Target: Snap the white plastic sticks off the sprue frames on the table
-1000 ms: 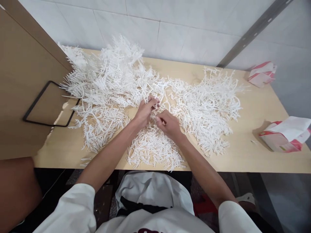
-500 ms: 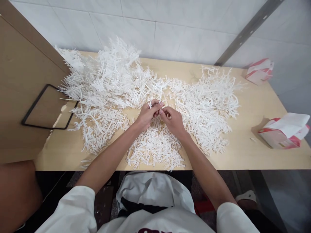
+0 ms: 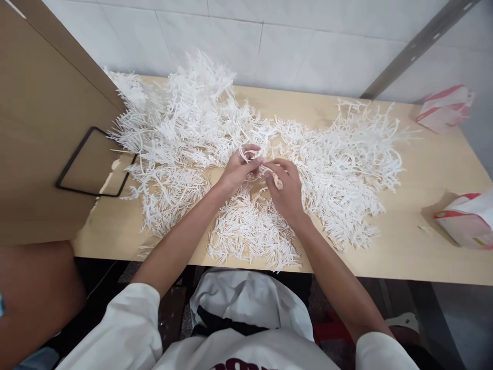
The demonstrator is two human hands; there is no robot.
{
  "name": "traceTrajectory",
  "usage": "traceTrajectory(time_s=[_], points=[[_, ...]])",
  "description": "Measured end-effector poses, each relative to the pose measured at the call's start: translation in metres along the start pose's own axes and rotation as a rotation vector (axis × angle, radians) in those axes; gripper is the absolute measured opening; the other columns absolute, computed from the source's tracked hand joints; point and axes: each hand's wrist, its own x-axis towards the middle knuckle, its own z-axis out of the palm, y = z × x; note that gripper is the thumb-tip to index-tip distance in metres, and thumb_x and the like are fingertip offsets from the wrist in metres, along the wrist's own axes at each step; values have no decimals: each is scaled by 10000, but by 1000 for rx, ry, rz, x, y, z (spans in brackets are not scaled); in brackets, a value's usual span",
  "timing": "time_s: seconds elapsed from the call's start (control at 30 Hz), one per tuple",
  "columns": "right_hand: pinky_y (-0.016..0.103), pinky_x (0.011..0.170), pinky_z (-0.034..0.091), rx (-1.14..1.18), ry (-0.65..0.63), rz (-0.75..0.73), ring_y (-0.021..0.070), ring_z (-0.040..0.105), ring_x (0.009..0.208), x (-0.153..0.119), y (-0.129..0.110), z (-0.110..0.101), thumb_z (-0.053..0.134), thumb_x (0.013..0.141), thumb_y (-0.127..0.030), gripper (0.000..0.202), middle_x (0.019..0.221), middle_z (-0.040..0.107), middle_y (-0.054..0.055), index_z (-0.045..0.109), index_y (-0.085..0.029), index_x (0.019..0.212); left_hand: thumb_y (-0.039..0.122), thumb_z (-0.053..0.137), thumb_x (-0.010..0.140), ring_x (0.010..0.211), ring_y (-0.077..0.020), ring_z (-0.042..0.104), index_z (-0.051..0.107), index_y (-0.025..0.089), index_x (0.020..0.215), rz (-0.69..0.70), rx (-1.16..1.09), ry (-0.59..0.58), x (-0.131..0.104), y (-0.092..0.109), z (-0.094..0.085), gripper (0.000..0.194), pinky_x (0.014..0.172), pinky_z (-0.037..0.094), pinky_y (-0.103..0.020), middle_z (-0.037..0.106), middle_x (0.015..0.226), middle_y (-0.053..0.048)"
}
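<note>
Over the middle of the table my left hand is closed on a thin, white branched plastic piece, part of which curves above the fingers. My right hand meets it from the right, index fingertip at the left thumb and fingers curled; what lies in its pinch is too small to make out. Just below both hands spreads a heap of short white sticks. A tall tangled pile of white branched pieces rises at the back left, and another white pile lies to the right.
A cardboard panel stands at the left, with a black rectangular frame by it. Two red-and-white paper containers sit on the table's right side. Behind are a tiled wall and a metal upright. Another person's limb shows lower left.
The view has shifted, so the table appears further right. My right hand's fingers have spread a little, the index reaching toward my left thumb. My left hand keeps its hold.
</note>
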Motion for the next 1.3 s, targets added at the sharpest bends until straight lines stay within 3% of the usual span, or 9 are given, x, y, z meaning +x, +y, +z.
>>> traceTrajectory(time_s=[0.13, 0.27, 0.43, 0.57, 0.7, 0.9, 1.03, 1.23, 1.3], points=[[314, 738, 528, 208, 86, 282, 145, 629, 886, 5, 4, -5, 542, 901, -435, 223, 995, 660, 27, 604, -269, 1036, 272, 776, 705, 691, -77, 598, 534, 232, 1045, -42, 64, -126, -8, 1, 10, 420, 673, 485, -230, 595, 840, 20], [276, 658, 533, 322, 3, 323, 122, 636, 763, 9, 8, -9, 603, 854, -462, 309, 915, 686, 4, 587, -281, 1103, 316, 750, 732, 745, -107, 591, 545, 217, 1042, -19, 213, -294, -13, 7, 12, 384, 698, 459, -244, 622, 816, -2], [292, 710, 553, 279, 94, 273, 114, 645, 761, 8, 15, -11, 603, 861, -424, 196, 916, 691, 3, 657, -252, 937, 347, 665, 805, 764, -118, 581, 550, 215, 1049, 143, 548, -197, -13, 6, 9, 300, 739, 432, -262, 639, 853, -14], [262, 619, 546, 315, 299, 274, 105, 636, 724, 9, 22, -15, 563, 888, -427, 206, 899, 655, 6, 609, -264, 1005, 330, 664, 802, 950, -191, 569, 604, 213, 997, 328, 932, -211, -10, 2, 1, 235, 893, 371, -338, 657, 999, -45], [278, 632, 536, 387, 450, 249, 126, 641, 793, 15, 40, -22, 509, 907, -471, 265, 886, 629, 17, 569, -276, 1076, 367, 620, 835, 892, -206, 535, 633, 220, 903, 361, 1106, -195, -8, -1, -4, 162, 885, 335, -350, 655, 895, -36], [338, 704, 537, 365, 496, 203, 179, 630, 983, 16, 75, -32, 424, 925, -530, 366, 1039, 607, 68, 536, -288, 1176, 397, 744, 732, 686, -128, 477, 644, 219, 810, 269, 786, -24, -9, 10, -3, 219, 690, 351, -268, 614, 776, -5], [321, 673, 520, 388, 480, 259, 176, 630, 956, 13, 82, -29, 415, 918, -549, 383, 1056, 596, 69, 517, -288, 1179, 369, 726, 757, 692, -95, 536, 638, 202, 858, 156, 428, -43, -8, 18, -2, 214, 672, 413, -238, 619, 786, -4], [334, 717, 506, 178, 685, 244, 147, 619, 851, 14, 34, -28, 352, 963, -480, 332, 982, 585, 45, 466, -305, 1221, 286, 652, 828, 701, -101, 648, 611, 197, 943, 49, 113, -80, -7, 12, 1, 151, 728, 511, -272, 642, 798, -9], [319, 695, 504, 205, 478, 159, 131, 599, 718, 13, 18, -29, 375, 966, -457, 281, 769, 573, 7, 573, -267, 1030, 298, 666, 822, 662, -97, 650, 596, 199, 918, 18, 82, -49, -7, 9, 3, 154, 705, 521, -267, 646, 760, 1]])
